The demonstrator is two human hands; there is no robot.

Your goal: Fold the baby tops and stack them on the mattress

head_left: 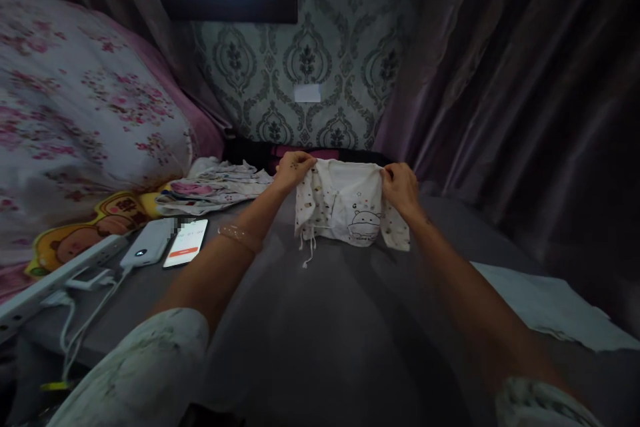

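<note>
Above grey sheet [300, 333]: L hand [296, 168] + R hand [401, 185] pinching white baby top [353, 207] by shoulders; phone [187, 244] L side.

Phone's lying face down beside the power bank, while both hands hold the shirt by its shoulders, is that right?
Not quite: the head view shows the phone face up, its screen lit. It does lie beside the power bank, and the left hand and right hand hold the shirt by its shoulders.
</note>
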